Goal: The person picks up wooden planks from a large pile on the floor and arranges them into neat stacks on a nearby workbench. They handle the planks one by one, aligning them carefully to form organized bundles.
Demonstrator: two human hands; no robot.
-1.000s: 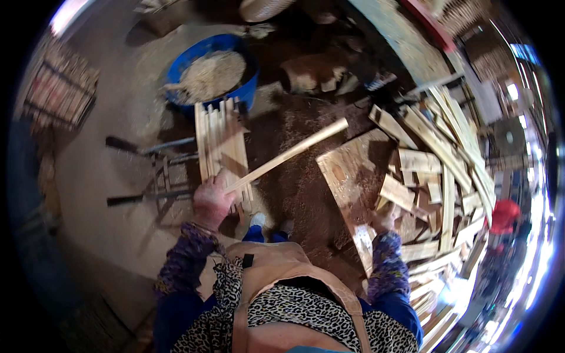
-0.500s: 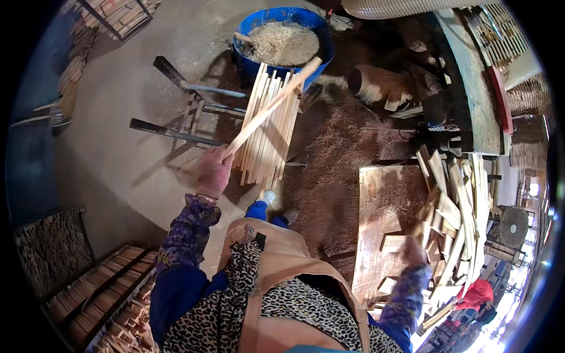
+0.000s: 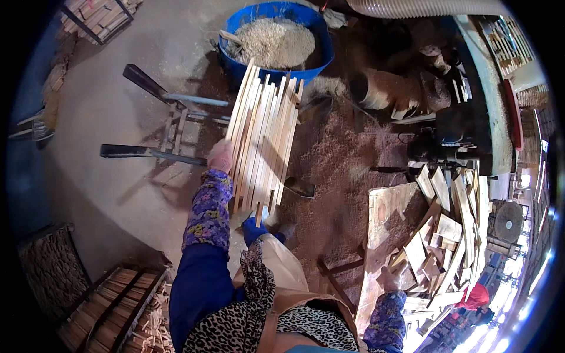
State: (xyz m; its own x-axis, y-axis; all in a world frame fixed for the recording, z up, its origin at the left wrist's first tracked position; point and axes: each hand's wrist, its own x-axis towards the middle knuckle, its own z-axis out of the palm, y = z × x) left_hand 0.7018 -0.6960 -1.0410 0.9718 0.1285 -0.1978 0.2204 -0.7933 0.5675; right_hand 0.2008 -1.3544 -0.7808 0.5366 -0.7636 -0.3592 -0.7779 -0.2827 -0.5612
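Observation:
A bundle of long, pale wooden strips (image 3: 263,141) lies side by side in front of me, its far end by the blue tub. My left hand (image 3: 220,156), in a pinkish glove, is closed around a wooden strip (image 3: 240,112) at the bundle's left edge. Over the wooden board (image 3: 376,235) on the right, my right hand (image 3: 393,277) hangs beside a heap of short wood pieces (image 3: 450,229). Its fingers look apart, with nothing plainly held, though their tips blend into the wood behind.
Sawdust fills the blue tub (image 3: 323,56) beyond the bundle. A metal-legged stand (image 3: 173,126) is at left. Stacked wood (image 3: 109,306) occupies the lower left. A machine table (image 3: 491,100) and hose (image 3: 429,7) are at far right. A person in red (image 3: 474,297) is in the background.
My left hand has lowered the raised strip onto the bundle's left edge. My right hand has moved nearer to me and slightly left over the board. The whole view has shifted.

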